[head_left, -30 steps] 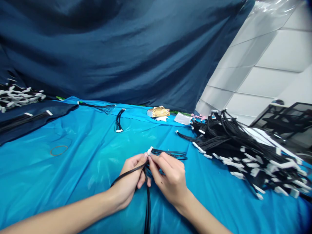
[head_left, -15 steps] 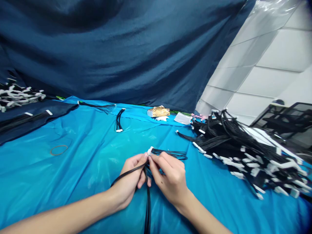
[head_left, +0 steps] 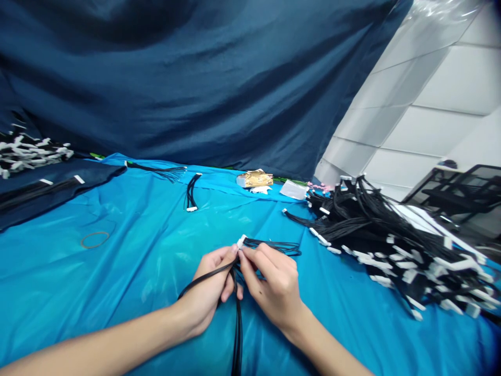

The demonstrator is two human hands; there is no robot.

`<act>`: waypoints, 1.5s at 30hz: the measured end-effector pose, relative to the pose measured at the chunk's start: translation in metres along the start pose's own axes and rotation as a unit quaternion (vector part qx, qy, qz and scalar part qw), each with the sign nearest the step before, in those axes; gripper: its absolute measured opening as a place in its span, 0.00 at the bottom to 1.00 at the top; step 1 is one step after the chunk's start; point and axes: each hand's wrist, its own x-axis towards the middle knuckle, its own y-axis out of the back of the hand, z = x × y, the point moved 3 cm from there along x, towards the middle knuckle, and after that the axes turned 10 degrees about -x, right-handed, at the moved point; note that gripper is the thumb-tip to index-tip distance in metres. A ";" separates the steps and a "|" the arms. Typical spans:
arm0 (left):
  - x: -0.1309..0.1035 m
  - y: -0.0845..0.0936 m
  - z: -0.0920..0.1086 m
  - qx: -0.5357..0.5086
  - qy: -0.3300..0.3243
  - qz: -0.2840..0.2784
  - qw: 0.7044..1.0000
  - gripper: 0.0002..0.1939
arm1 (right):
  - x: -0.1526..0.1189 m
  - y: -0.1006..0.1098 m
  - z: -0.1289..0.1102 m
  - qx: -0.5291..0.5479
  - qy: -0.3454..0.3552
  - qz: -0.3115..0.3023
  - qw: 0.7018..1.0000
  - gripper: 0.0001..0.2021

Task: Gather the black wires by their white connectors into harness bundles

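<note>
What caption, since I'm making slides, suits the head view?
Left hand and right hand hold black wires with a white connector over blue sheeting.

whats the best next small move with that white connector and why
I'd perhaps draw the right hand slightly aside while the left hand steadies the white connector: both hands crowd its near end, hiding how the black wires meet it, so that join can't be checked.

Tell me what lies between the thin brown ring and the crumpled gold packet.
In the head view, a short black wire bundle with white end connectors lies between the brown ring and the gold packet.
</note>
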 end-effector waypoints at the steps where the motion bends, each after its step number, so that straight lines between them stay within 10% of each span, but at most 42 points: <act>1: 0.000 0.000 0.000 0.000 0.000 0.001 1.000 0.15 | 0.000 0.000 0.000 0.002 0.000 0.000 1.000 0.06; 45: 0.008 0.007 0.005 -0.085 -0.009 0.040 0.996 0.11 | -0.001 0.000 0.002 0.054 0.025 -0.001 0.998 0.16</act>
